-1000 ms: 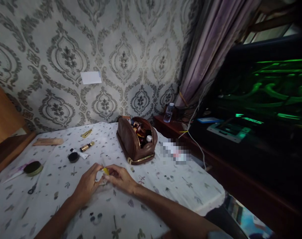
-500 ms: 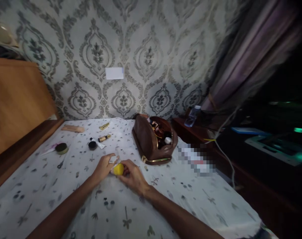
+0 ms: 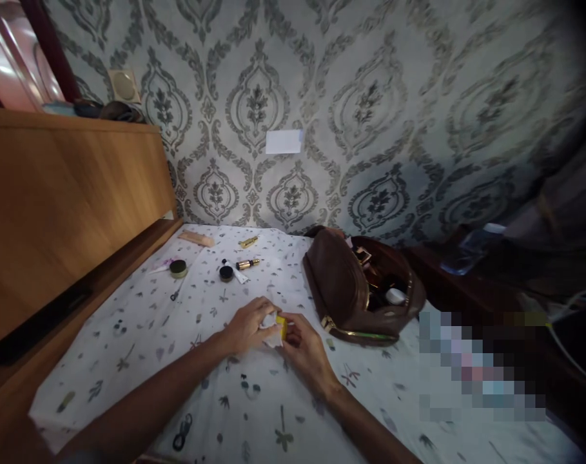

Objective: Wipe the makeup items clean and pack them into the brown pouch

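Printed cloth bears an open bag, right, holding a white item; left hand and right hand clasp a yellow-and-white object.

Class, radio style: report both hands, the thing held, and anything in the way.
Left hand, right hand: both on yellow-and-white item. Item partly hidden. Open bag to the right, touching neither hand, not in the way.

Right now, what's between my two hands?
A small yellow-and-white thing: the head view shows it between your left hand and right hand.
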The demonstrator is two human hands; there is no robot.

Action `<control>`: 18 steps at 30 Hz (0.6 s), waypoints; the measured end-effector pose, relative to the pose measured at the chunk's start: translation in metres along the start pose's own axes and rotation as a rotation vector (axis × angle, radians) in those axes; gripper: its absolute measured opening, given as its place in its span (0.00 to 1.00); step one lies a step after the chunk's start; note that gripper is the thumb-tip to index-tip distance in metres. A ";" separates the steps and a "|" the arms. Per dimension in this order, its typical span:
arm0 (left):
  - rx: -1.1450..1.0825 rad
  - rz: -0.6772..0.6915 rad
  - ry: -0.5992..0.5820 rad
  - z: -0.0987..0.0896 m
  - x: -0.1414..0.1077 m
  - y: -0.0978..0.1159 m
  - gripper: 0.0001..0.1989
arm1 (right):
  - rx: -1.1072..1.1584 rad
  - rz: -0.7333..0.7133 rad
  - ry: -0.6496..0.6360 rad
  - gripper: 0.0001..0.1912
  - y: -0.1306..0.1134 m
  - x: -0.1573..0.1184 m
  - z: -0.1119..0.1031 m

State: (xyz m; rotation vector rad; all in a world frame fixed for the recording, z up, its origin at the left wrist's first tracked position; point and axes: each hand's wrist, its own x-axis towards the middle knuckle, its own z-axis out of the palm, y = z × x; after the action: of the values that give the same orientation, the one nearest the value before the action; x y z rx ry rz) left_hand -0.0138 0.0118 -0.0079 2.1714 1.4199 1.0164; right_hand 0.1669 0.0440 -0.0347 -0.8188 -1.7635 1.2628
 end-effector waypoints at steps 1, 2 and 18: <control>0.005 0.019 -0.023 -0.001 -0.002 0.002 0.20 | 0.048 0.027 0.003 0.20 0.000 0.001 -0.001; 0.003 0.030 -0.044 -0.002 -0.003 0.003 0.22 | 0.092 0.058 -0.001 0.20 -0.001 0.001 -0.001; -0.001 -0.191 -0.029 -0.001 -0.014 0.012 0.22 | 0.329 0.301 -0.169 0.33 -0.024 0.000 -0.002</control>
State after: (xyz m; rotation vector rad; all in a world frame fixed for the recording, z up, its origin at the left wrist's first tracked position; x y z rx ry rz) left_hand -0.0103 -0.0058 -0.0042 1.9962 1.5772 0.9126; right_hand 0.1674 0.0378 -0.0117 -0.8237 -1.5358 1.8117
